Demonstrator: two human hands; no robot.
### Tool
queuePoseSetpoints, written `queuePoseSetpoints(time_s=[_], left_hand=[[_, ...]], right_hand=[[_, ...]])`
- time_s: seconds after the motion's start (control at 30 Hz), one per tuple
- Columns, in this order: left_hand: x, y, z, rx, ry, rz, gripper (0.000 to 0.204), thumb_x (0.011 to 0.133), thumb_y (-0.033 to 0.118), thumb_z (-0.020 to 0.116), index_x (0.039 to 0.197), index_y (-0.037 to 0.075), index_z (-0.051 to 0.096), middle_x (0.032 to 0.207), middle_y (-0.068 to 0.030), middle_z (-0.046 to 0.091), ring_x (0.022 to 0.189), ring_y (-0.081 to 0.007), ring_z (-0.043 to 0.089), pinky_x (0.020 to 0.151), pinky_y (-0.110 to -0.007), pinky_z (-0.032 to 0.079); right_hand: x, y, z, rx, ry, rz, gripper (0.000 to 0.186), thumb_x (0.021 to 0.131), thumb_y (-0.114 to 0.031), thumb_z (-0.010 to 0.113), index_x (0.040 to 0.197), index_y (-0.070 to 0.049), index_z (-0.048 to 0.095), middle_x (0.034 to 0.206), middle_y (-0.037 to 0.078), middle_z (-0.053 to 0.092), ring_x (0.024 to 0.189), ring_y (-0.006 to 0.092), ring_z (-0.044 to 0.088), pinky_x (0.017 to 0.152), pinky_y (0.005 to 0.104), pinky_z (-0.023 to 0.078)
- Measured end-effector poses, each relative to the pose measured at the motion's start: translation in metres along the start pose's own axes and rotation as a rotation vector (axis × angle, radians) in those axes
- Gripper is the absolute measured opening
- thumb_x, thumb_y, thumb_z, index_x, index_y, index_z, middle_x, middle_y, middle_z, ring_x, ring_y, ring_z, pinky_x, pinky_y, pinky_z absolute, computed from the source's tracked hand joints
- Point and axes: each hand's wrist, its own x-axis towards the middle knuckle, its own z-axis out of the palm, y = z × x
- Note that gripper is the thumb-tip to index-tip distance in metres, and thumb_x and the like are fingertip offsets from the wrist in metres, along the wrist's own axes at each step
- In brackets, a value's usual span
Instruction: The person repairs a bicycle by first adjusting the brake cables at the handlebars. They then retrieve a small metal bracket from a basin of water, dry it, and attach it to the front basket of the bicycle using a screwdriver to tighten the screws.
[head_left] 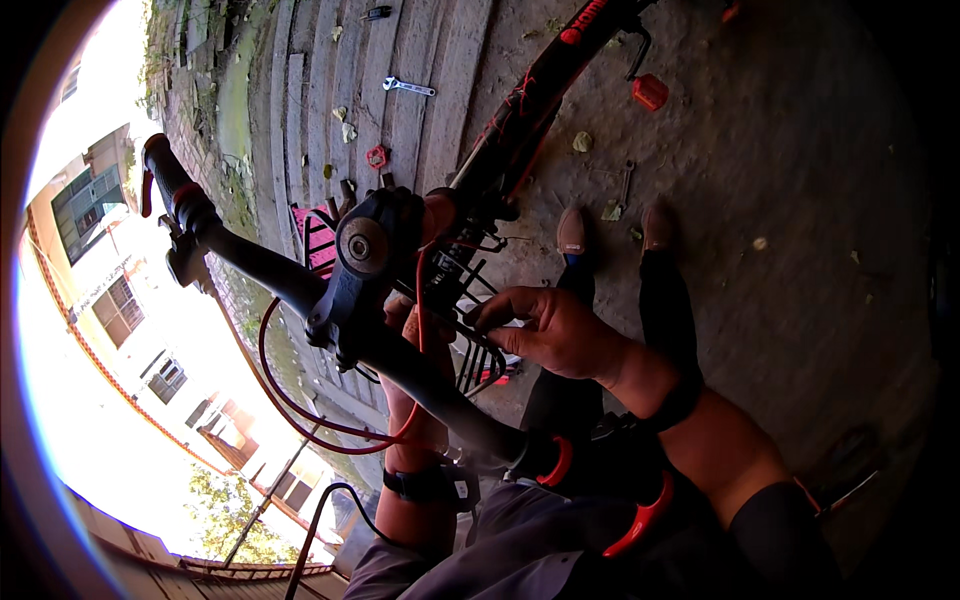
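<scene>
A bicycle with a black handlebar (265, 275) and a black stem (350, 285) with a round cap crosses the middle of the view. Red cables (345, 450) loop below the bar. At the front of the bike is a black wire rack (480, 365). My right hand (545, 325) reaches in from the right, thumb and fingers pinched together at the rack; what lies between the fingertips is too small to make out. Behind the bar and cables, my left hand (400, 325) is at the front of the bike, its fingers mostly hidden.
An adjustable wrench (408, 87) and a red wheel-shaped knob (377, 156) lie on grey planks (390, 50). On the dirt is another wrench (627, 185), near my shoes (571, 232). A red pedal (650, 92) sticks out from the frame. Red brake levers (640, 515) sit close to my body.
</scene>
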Motion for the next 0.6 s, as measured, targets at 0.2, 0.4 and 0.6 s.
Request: queuePoseSetpoints(time_s=[0.2,0.4,0.6], left_hand=[[0.006,0.011,0.004,0.031,0.0,-0.01,0.019,0.093,0.012,0.063,0.11,0.005,0.058,0.095,-0.0047,0.067,0.08,-0.0117,0.063,0.069,-0.021,0.051],[0.016,0.01,-0.002,-0.078,-0.101,-0.054,0.019,0.094,0.007,0.061,0.112,0.001,0.059,0.099,-0.007,0.068,0.085,-0.0127,0.066,0.072,-0.022,0.054],[0.015,0.006,-0.008,0.01,-0.059,-0.056,0.022,0.094,0.006,0.06,0.116,0.001,0.06,0.104,-0.0085,0.068,0.089,-0.014,0.066,0.076,-0.023,0.054]], right_hand=[[0.004,-0.002,0.004,0.062,0.035,0.046,0.019,0.092,-0.004,0.061,0.111,-0.001,0.063,0.097,0.003,0.067,0.09,0.0069,0.061,0.081,0.0227,0.049],[0.039,-0.015,0.0,-0.127,0.193,-0.064,0.016,0.092,-0.004,0.063,0.108,-0.001,0.065,0.092,0.002,0.069,0.085,0.0059,0.063,0.074,0.0212,0.051],[0.057,-0.024,0.015,-0.38,0.22,-0.272,0.015,0.088,-0.004,0.068,0.103,-0.002,0.068,0.093,0.006,0.071,0.087,0.01,0.066,0.076,0.0246,0.053]])
